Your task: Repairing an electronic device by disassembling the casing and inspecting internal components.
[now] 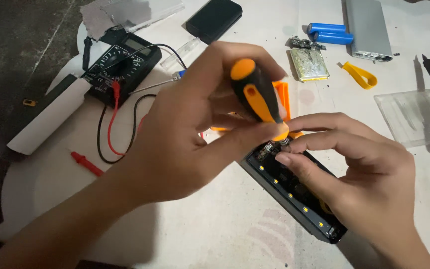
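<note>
**A:** What sits at the centre of the frame?

**B:** Two bare hands working over a white table (215,234). The left hand (190,134), coming in from the lower left, wraps its fingers around the black and orange handle of a screwdriver (257,97), thumb pressed along the lower part of the grip. The tool stands nearly upright, tilted slightly left at the top.

**A:** And the other hand?

**B:** The right hand (359,169) enters from the lower right. Its thumb and forefinger are pinched together around the screwdriver's metal tip, right where it meets a long black device (294,192).

**A:** Where does that device lie?

**B:** Just right of centre, running diagonally toward the lower right, with a row of small yellow squares along its top face. Its upper end is hidden under the fingers.

**A:** What else is around?

**B:** In the upper left, a black multimeter (120,62) with red and black leads curling below it, and a red probe (86,163) lying apart at the left. Along the top, a black box (214,19), two blue cylindrical cells (330,34), a grey metal case (369,27), a silver foil pouch (309,64) and a yellow loop (360,75). A clear plastic tray (414,117) rests at the right edge.
</note>
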